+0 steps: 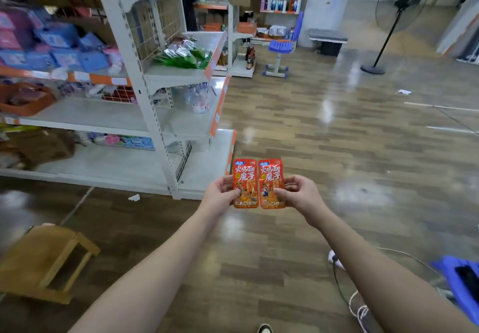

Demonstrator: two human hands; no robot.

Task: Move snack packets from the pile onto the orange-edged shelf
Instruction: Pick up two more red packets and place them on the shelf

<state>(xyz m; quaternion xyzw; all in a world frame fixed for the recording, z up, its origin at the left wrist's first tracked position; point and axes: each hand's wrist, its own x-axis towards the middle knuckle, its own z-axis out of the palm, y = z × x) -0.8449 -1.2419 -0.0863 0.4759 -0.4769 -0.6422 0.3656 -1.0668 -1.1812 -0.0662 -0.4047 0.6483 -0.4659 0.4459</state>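
Head view: right hand (300, 194) covers packet (270, 177) edge.

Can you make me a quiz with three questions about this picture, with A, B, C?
1. Where is the wooden stool? A on the floor. B on a shelf. C beside the fan.
2. How many red packets are held? A one. B two. C four.
3. What are the hands doing? A resting empty. B each pinching a packet. C sharing one packet.
Answers: A, it stands on the floor; B, left packet beside right packet; B, left hand and right hand pinch one each.
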